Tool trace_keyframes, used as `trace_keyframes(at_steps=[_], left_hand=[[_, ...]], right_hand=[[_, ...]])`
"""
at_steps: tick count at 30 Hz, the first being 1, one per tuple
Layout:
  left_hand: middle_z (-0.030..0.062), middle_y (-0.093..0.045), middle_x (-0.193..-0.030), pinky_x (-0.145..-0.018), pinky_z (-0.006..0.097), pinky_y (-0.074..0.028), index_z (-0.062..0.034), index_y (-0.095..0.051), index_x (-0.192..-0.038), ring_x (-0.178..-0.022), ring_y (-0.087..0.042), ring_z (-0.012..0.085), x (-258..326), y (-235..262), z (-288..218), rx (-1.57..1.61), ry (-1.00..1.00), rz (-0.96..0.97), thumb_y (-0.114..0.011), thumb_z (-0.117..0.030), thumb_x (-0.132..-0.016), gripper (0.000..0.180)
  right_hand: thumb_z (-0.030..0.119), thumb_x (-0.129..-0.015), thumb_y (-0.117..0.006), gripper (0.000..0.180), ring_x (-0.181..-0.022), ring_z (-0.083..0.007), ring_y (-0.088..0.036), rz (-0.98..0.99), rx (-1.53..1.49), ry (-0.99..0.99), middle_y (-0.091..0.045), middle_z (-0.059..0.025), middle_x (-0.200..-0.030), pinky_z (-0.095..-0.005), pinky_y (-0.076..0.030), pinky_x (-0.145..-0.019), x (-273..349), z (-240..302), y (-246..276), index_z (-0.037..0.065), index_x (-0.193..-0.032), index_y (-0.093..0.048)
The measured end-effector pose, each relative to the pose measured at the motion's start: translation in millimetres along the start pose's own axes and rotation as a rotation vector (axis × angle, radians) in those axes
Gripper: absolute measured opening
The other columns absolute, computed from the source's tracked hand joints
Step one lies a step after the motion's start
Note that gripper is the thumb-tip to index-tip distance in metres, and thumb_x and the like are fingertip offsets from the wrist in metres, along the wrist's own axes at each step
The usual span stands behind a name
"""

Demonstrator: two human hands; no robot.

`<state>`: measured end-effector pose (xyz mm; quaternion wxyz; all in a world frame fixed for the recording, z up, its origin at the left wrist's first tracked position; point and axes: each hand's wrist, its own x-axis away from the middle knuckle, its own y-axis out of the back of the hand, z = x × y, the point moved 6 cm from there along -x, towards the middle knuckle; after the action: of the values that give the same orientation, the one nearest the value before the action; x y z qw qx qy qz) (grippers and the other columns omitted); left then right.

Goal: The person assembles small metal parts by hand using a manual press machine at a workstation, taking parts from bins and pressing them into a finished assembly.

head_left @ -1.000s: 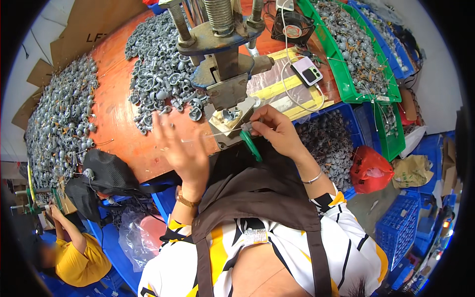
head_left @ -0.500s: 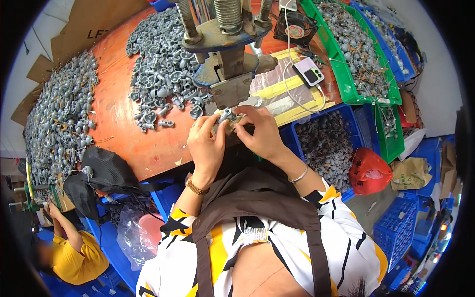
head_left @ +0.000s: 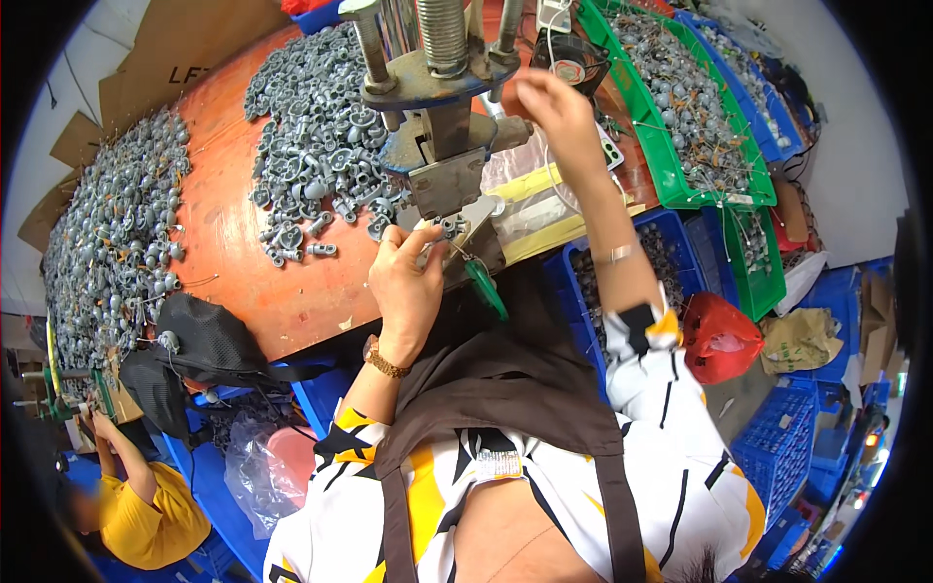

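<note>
Gray part [head_left: 451,225] pinched by left hand [head_left: 406,284] under press [head_left: 447,183]. Right hand [head_left: 562,119] seen farther, right of press; grip can't be told.

Scene's reading bright and fairly even; can't tell where light's coming from. Table [head_left: 233,253] is carrying soft shadows, space under its near edge is going dark. Press screws [head_left: 442,39] are glinting, clear plastic bag [head_left: 255,471] is throwing glare. Right hand [head_left: 559,107] is looking smeared, left hand [head_left: 406,282] sharper. Fisheye's bowing table edges; picture corners are going black.
</note>
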<state>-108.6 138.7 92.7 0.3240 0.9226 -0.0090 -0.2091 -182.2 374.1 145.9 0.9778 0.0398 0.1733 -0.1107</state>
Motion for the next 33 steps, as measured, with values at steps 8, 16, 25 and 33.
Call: trace_keyframes(at_steps=[8,16,25,33], left_hand=[[0.0090,-0.052,-0.077,-0.057,0.038,-0.044,-0.0119,-0.069,-0.092,-0.065,-0.056,0.0284,1.5,-9.5,-8.4,0.004,0.003,0.002,-0.071,-0.010,-0.076,0.016],[0.0089,-0.055,-0.081,-0.060,0.038,-0.046,-0.0106,-0.067,-0.097,-0.067,-0.057,0.0287,7.7,-1.8,-7.1,-0.046,0.004,0.029,-0.069,-0.011,-0.078,0.019],[0.0118,-0.060,-0.066,-0.056,0.042,-0.045,0.0002,-0.058,-0.073,-0.063,-0.059,0.0310,21.6,13.0,0.9,-0.226,-0.103,0.218,-0.060,-0.014,-0.085,0.019],[0.0140,-0.067,-0.074,-0.059,0.027,-0.050,0.0081,-0.068,-0.093,-0.062,-0.063,0.0168,59.5,22.2,-63.5,0.908,0.249,1.001,-0.056,-0.013,-0.092,0.025]], right_hand=[[0.026,-0.094,-0.058,0.038,-0.079,-0.0072,-0.057,0.190,-0.343,0.349,-0.059,-0.0014,-0.094,-0.0202,-0.046,-0.067,-79.4,123.0,-32.0,0.001,-0.120,-0.051],[0.024,-0.079,-0.075,0.027,-0.091,-0.0253,-0.062,0.266,0.211,0.651,-0.061,-0.0043,-0.086,-0.0483,-0.045,-0.093,164.2,126.8,-0.3,0.013,-0.081,-0.051],[0.023,-0.084,-0.069,0.024,-0.089,-0.0226,-0.062,-0.259,0.232,0.716,-0.064,-0.0101,-0.092,-0.0432,-0.047,-0.088,126.1,160.6,32.3,0.002,-0.088,-0.058],[0.005,-0.088,-0.062,0.008,-0.081,-0.0088,-0.059,-0.258,0.114,0.110,-0.065,-0.0030,-0.088,-0.0242,-0.047,-0.077,108.9,45.1,31.5,-0.001,-0.093,-0.064]])
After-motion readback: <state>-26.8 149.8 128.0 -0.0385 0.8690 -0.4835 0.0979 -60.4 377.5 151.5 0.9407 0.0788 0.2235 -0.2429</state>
